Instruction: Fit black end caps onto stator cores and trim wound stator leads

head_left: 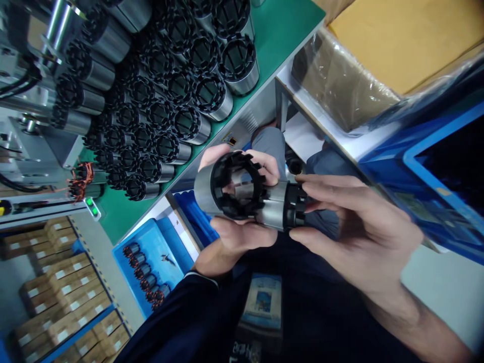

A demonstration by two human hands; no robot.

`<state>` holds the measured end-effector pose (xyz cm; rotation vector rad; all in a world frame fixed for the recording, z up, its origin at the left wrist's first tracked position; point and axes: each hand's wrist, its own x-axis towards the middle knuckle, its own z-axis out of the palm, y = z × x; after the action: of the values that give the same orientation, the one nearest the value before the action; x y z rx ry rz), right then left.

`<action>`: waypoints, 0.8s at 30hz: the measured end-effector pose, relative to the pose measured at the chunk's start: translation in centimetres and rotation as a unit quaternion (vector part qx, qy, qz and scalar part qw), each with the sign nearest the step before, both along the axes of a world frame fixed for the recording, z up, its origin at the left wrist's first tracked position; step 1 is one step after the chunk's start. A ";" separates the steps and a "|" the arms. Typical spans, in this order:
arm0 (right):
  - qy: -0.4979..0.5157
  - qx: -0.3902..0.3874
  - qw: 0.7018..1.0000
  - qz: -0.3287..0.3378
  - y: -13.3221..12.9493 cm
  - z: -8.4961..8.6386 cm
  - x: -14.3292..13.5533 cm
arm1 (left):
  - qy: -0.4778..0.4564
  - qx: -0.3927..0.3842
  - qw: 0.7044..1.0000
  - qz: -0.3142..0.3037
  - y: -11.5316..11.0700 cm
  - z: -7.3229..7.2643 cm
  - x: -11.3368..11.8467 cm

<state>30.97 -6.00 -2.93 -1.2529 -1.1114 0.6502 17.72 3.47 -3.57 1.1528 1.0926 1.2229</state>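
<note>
Two metal cylinders with black toothed plastic rims are held in front of my body. My left hand (242,234) is wrapped round the larger-looking cylinder (206,189), whose open end faces up toward the camera. Against its right side lies the second cylinder (273,207), on its side with its black rim to the right. The fingertips of my right hand (351,217) pinch that black rim from above and below. Where the two cylinders meet, the contact is partly hidden by the larger one's rim.
Many similar cylinders (242,65) stand on the green table (282,30). Below it, a blue tray (177,242) holds several parts with orange wire. Machinery (26,121) is at the left, boxes (60,282) at the lower left, and a blue-framed screen (449,166) at the right.
</note>
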 end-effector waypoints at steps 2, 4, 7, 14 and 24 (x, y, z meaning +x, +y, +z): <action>0.000 0.002 1.000 -0.001 0.1 -0.2 0.0 | -0.003 0.097 0.995 0.039 -0.2 0.5 0.0; 0.006 0.006 1.000 0.000 0.0 -0.3 0.0 | -0.012 0.132 0.990 0.044 -0.3 0.4 0.7; 0.029 0.003 1.000 0.002 -0.4 -0.4 -0.2 | -0.074 0.181 0.974 0.110 0.1 -0.5 2.8; 0.071 -0.009 0.997 -0.024 -0.8 -1.7 -1.7 | -0.144 0.223 0.956 0.127 0.2 -1.3 4.5; 0.042 -0.034 0.998 -0.024 -0.7 -1.2 -1.5 | -0.207 0.126 0.962 0.128 -0.2 -0.8 4.3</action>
<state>29.43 -6.68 -4.16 -1.2950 -0.9935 0.7026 22.06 3.26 -4.34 0.8977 0.7980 1.7559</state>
